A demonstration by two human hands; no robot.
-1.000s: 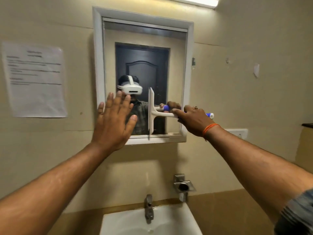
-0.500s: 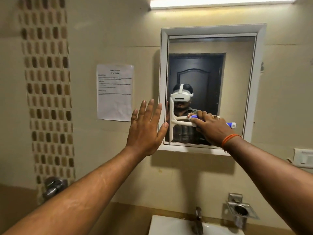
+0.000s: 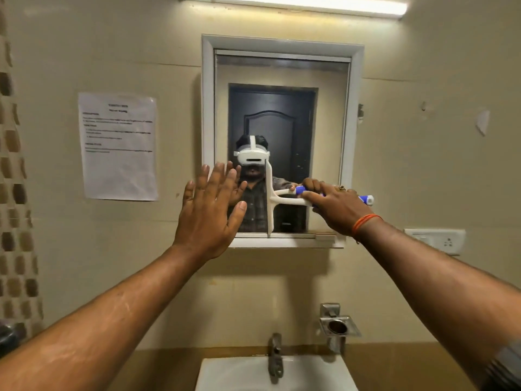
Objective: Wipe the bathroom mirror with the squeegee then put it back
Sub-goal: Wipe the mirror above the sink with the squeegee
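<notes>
At the far left edge a vertical band of brown and beige mosaic tiles (image 3: 17, 193) runs down the beige wall (image 3: 112, 52). A printed paper notice (image 3: 119, 146) is fixed to the wall, to the left of the mirror; its text is too small to read.

The left hand (image 3: 210, 214) is raised in front of the lower left corner of the mirror (image 3: 282, 71), covering part of the white frame (image 3: 208, 108). Its grip is spread, with straight fingers pointing up, and it holds nothing. Whether the palm touches the glass cannot be determined.

The mirror is recessed in the white frame, above the sink. The squeegee (image 3: 270, 200) is in the lower half of the mirror. Its white blade stands upright against the glass, with the lower end at the bottom edge of the frame. The white and blue handle extends horizontally to the right.

The right hand (image 3: 337, 207) holds the squeegee; its grip is curled around the handle, and the blue end cap projects past the hand on the right. An orange thread band (image 3: 365, 222) encircles the right wrist.

A tube light (image 3: 296, 2) is mounted above the mirror. A white switch plate (image 3: 435, 240) sits on the wall at right. Below the mirror, a metal tap (image 3: 275, 358) stands over the white sink (image 3: 234, 373), with a metal holder (image 3: 338, 325) on the wall to its right.
</notes>
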